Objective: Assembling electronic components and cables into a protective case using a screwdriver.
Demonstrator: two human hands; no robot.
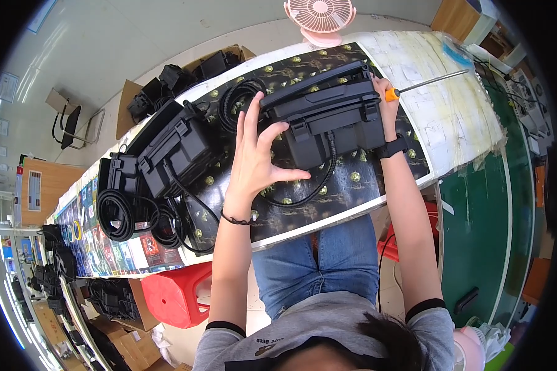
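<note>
A black plastic case (331, 120) with side latches lies in front of me, its lid partly raised. From its front a ribbed black hose (332, 157) curves down and leftward. My left hand (254, 151) is open at the case's left end, fingers and thumb spread toward it; whether the fingertips touch it I cannot tell. Around the right end is my right hand (385, 102), closed on a screwdriver (392, 94) with an orange handle and a long metal shaft pointing right. Part of that hand is hidden behind the case.
More black cases (176, 148) with coiled hoses (116, 213) lie to the left on the table. Behind the table, a cardboard box (128, 114) holds similar black cases. A pink fan (320, 13) stands at the far edge. A red stool (170, 297) is below left.
</note>
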